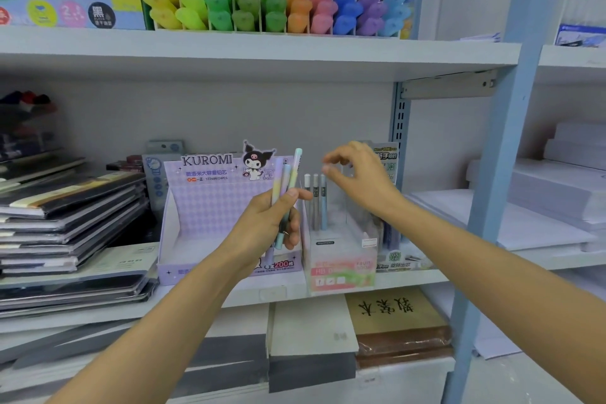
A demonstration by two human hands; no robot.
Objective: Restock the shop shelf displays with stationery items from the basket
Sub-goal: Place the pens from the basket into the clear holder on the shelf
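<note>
Tubes (296, 162): three, pastel, gripped in left hand (262, 223).
Box (355, 239): clear; right hand (357, 174) above, fingers loose, empty.

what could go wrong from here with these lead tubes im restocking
1. The left hand grips several pastel lead tubes in a splayed bunch, so one might slip out and drop.
2. The right hand hovers just above the three upright tubes in the clear display box. Reaching down could knock them over.
3. The Kuromi box stands right beside that box, so tubes could end up in the wrong display.
</note>
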